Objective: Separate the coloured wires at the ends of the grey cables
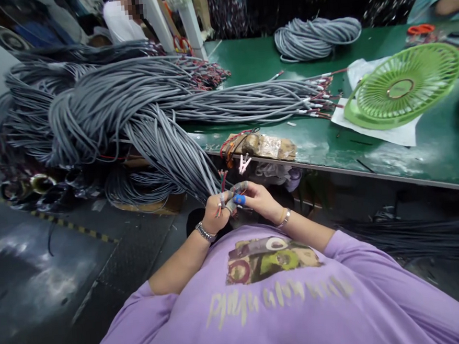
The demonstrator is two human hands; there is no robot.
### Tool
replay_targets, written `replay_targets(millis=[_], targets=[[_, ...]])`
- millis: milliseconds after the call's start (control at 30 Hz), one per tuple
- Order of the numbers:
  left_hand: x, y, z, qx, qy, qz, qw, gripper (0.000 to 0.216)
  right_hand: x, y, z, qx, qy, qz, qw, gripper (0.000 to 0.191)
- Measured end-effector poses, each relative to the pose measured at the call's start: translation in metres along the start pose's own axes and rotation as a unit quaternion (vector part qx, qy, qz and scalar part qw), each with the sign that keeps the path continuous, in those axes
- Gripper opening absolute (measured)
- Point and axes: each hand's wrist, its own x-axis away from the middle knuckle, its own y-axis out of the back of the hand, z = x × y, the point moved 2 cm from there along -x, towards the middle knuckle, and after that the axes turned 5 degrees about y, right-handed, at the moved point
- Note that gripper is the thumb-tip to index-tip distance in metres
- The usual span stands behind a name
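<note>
So the person's got the grey cables [179, 152] draped off the front edge of the green desk [444, 149], and the ends come down right to the hands, just in front of the purple shirt [184, 311]. Left grip [216, 212] is the nearer one by far: it's closed around the end of the bundle, with coloured wires [222, 179] sticking up just beyond the fingers. Long axis of the bundle slants from upper left down to lower right, so the cables reach the left side first. Right grip [260, 200] comes in from the other side, fingers drawn in narrow, tips right up against the left ones. Can't tell what's pinched in there, too small and overlapped. Pink clip [244, 163] hangs at the desk edge just past the hands
</note>
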Motion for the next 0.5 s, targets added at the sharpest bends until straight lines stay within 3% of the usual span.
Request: replay_targets(millis=[233, 367, 500], targets=[[0.004, 0.005, -0.004, -0.121, -0.016, -0.004, 0.993, 0.025, 0.01, -0.009, 0.001, 0.05, 0.055, -0.08, 0.994, 0.021], [0.005, 0.009, -0.006, -0.152, -0.009, 0.014, 0.988, 0.025, 0.011, -0.019, -0.002, -0.072, -0.018, -0.112, 0.991, 0.021], [0.005, 0.01, -0.009, -0.152, -0.001, 0.025, 0.988, 0.022, 0.015, -0.031, -0.006, -0.194, -0.085, -0.156, 0.965, 0.021]])
